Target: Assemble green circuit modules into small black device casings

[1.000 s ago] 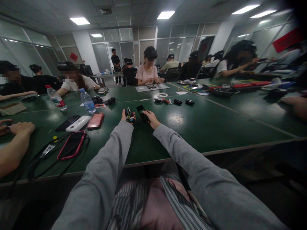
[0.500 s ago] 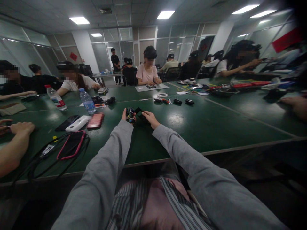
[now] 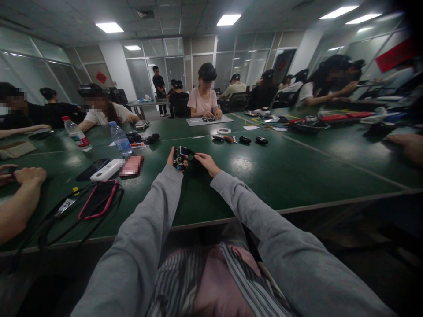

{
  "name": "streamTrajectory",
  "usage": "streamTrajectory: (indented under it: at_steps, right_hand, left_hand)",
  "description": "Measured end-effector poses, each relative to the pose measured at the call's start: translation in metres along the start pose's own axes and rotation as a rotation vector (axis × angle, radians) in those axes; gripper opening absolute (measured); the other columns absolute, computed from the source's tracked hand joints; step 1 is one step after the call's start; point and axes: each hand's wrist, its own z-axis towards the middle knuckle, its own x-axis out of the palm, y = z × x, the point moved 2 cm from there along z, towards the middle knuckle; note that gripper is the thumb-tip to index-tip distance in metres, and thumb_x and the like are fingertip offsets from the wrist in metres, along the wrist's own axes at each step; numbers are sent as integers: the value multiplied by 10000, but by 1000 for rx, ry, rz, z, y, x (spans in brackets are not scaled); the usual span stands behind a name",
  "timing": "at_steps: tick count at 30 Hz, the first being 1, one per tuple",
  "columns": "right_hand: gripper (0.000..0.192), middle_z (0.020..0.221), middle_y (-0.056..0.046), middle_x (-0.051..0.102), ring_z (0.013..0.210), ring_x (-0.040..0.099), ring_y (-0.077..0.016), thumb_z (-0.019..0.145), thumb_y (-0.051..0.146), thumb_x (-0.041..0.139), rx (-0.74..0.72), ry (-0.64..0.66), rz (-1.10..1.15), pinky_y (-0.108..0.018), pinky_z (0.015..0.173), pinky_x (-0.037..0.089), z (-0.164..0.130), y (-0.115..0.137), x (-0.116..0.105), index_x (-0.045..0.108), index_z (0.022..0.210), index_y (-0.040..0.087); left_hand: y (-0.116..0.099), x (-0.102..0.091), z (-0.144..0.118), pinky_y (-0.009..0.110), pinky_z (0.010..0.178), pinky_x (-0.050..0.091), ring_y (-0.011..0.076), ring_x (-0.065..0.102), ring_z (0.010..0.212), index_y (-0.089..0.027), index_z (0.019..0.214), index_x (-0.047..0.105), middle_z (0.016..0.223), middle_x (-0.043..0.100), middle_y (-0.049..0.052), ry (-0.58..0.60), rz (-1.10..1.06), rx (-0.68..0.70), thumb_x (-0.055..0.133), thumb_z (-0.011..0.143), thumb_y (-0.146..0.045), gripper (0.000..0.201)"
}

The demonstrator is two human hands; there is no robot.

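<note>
Over the green table, my left hand (image 3: 172, 159) is closed around a small electronic device (image 3: 180, 157) with exposed circuitry and a little screen-like square on top. My right hand (image 3: 207, 164) pinches a thin black frame-like cover (image 3: 191, 154) just right of the device. The cover's near edge comes close to the device; I cannot tell whether they touch. Beyond my hands lie two black oval shells (image 3: 245, 140), a wrench (image 3: 234, 139) and a white ring-shaped roll (image 3: 224, 131).
To the left are a pink-edged phone (image 3: 98, 200) with a black strap, a white handset-like object (image 3: 107, 170), a pink case (image 3: 131, 166) and two water bottles (image 3: 120, 138). Cables and tools (image 3: 317, 119) lie at the back right. A neighbour's hand (image 3: 30, 176) rests at far left.
The black cover has tilted, so its opening shows less. The device has turned slightly in my left hand, bringing its square face into view.
</note>
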Motion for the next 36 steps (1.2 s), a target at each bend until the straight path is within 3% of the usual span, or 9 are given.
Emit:
streamTrajectory:
  at_steps: [6,15,31,36]
  right_hand:
    - [316,986,-82,703,960,629,-181,782,301,651,-26,47,-63,-345,944,450,-1,5,0,691,1047,134]
    - [270,1037,-99,693,961,631,-170,808,214,616,-21,80,-155,-330,952,436,0,7,-1,685,1047,108]
    - [249,982,-65,696,884,631,-132,806,225,602,-28,139,-133,-305,895,465,9,-7,-6,686,1023,136]
    - [239,911,-52,694,828,626,-128,819,224,556,-73,20,-259,-285,837,480,16,-15,-14,682,1003,136]
  left_hand:
    - [3,1,-1,245,453,477,125,561,417,-199,1185,587,615,637,45,53,-23,3,324,888,-605,568]
    - [-3,3,-9,291,535,529,144,605,476,-219,1291,525,656,656,58,153,7,-100,267,898,-610,611]
    - [-19,3,-15,276,552,505,122,581,479,-256,1243,561,697,659,43,45,-48,85,282,892,-619,577]
    - [-17,6,-17,272,564,501,136,611,550,-242,1175,602,764,669,58,-4,-87,119,339,889,-596,526]
